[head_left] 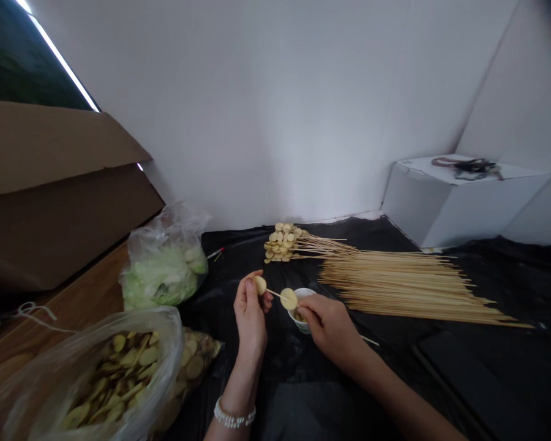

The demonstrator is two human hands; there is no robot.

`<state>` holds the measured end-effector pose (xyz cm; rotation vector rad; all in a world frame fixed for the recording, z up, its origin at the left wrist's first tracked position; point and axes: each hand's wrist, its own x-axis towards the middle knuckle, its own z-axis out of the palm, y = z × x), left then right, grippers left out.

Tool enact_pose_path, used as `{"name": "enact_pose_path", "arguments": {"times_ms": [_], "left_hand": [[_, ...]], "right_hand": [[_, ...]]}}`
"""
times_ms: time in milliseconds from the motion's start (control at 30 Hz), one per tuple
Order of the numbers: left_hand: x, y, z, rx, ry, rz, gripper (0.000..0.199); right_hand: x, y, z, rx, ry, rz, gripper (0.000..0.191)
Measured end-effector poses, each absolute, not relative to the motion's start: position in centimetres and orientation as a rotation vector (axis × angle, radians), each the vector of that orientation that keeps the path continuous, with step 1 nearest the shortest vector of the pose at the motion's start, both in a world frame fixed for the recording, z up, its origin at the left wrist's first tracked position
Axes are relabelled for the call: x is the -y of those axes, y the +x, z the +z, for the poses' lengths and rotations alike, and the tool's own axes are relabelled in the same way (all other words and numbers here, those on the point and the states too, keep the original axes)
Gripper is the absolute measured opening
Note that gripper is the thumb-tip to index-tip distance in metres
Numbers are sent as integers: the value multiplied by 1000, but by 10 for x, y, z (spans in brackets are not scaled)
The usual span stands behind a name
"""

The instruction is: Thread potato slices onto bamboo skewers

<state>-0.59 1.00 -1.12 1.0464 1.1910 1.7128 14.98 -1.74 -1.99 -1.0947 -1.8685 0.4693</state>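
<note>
My left hand (250,309) pinches a round potato slice (259,284) at the tip of a thin wooden skewer (275,294). A second potato slice (289,299) sits farther down the same skewer, close to my right fingers. My right hand (328,327) is closed round the skewer, whose tail end comes out beyond the hand. Behind and below the second slice stands a small white cup (305,293), partly covered by my right hand; pale pieces show inside it.
Finished-looking skewers with slices (282,242) lie at the back, beside a wide spread of bare skewers (404,285). An open plastic bag (165,367) of potato slices stands front left, with a bag of green vegetables (163,275) behind. A white box (422,202) stands at right.
</note>
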Motion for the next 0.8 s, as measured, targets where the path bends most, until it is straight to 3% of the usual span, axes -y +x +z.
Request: {"name": "enact_pose_path", "arguments": {"times_ms": [233, 467, 800], "left_hand": [[-12, -9, -10, -1164, 1045, 1706, 30], [-9, -10, -6, -1203, 1139, 1709, 30], [-9, -9, -5, -1178, 1143, 1710, 30]], "right_hand": [[21, 158, -3, 1944, -1058, 862, 33], [20, 155, -10, 1897, -1070, 546, 22], [20, 152, -20, 1995, -1159, 82, 26]]}}
